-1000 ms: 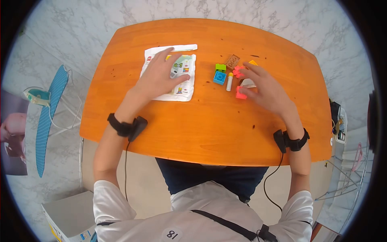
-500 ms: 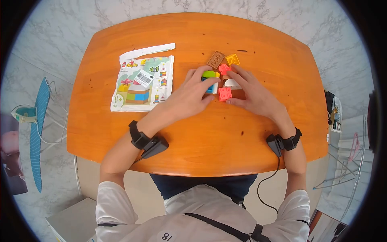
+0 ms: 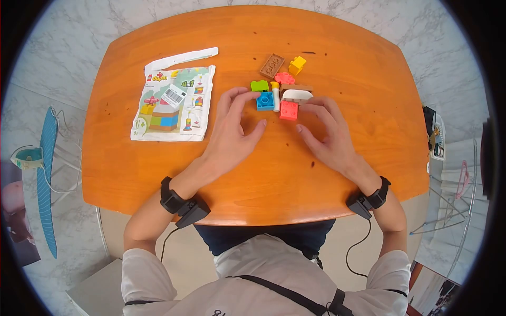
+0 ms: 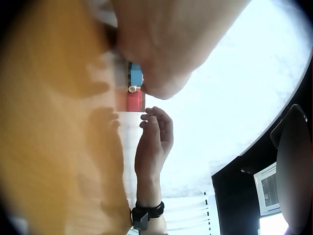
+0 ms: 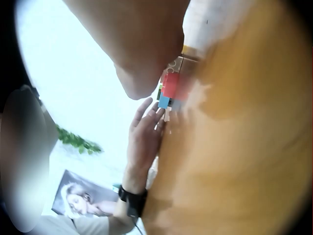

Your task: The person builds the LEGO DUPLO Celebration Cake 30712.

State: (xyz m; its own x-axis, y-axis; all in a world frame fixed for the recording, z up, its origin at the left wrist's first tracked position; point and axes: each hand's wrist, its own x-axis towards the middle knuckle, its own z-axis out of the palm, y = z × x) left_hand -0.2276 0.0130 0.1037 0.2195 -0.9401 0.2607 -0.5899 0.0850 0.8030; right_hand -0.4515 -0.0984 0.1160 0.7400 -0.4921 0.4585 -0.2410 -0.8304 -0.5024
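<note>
My left hand (image 3: 232, 124) is at the left of a small group of toy bricks, fingers loosely bent. Its fingertips are right at the blue brick (image 3: 265, 101), with a green brick (image 3: 259, 85) behind. On the other side, my right hand (image 3: 332, 134) has its fingers relaxed and spread from the thumb, close to a coral-red brick (image 3: 288, 110) and a white curved piece (image 3: 298, 96). Between blue and red stands a white stick-shaped piece with a yellow top (image 3: 275, 97). Farther back lie a coral flower piece (image 3: 284, 78), a brown brick (image 3: 272, 66) and a yellow brick (image 3: 297, 65).
A printed white Duplo bag (image 3: 174, 105) lies on the left of the wooden table (image 3: 253, 174), a torn strip (image 3: 182, 58) along its top. An ironing board (image 3: 47, 184) with an iron (image 3: 27, 157) stands beyond the left edge. Cables hang from both wrist cameras.
My left hand has left the bag and moved right to the bricks. My right hand has drawn back from over them. The yellow brick now lies turned another way. The head view has shifted.
</note>
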